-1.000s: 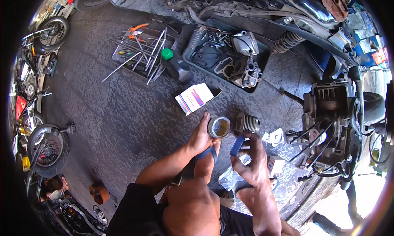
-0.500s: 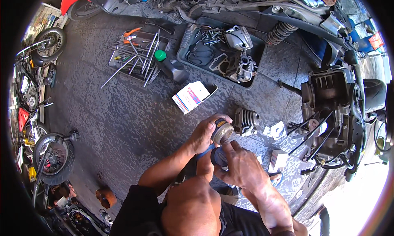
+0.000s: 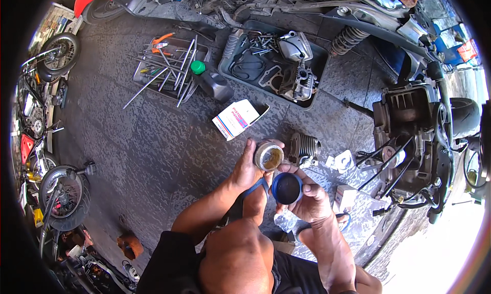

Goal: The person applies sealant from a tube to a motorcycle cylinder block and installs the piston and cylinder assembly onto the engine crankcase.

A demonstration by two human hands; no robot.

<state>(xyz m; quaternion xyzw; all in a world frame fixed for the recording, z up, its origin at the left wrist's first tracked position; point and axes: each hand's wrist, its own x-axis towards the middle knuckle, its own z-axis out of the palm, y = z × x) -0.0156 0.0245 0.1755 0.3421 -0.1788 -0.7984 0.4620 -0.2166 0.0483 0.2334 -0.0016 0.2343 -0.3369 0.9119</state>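
My left hand [image 3: 243,172] is closed around a small round jar [image 3: 269,156]. Its mouth faces up, and yellowish-brown grease shows inside. In my right hand [image 3: 313,204], just below and to the right of the jar, is a round blue screw lid [image 3: 287,188] with its dark hollow side facing up. Lid and jar are close together but apart. Just beyond the jar, on the floor, stands a finned engine cylinder [image 3: 303,150]. A white printed cardboard box [image 3: 235,119] lies open a little farther away.
An engine [image 3: 409,125] with long studs is at the right. Ahead, a grey tray [image 3: 319,92] holds engine parts and bolts; left of it lie a dark bottle with a green cap [image 3: 214,83] and a tool tray [image 3: 169,64]. A small white box [image 3: 345,198] stands at my right.
My right hand has drawn back from the jar's mouth and turned the blue lid hollow side up. The jar has shifted slightly left and tilted so its inside shows.
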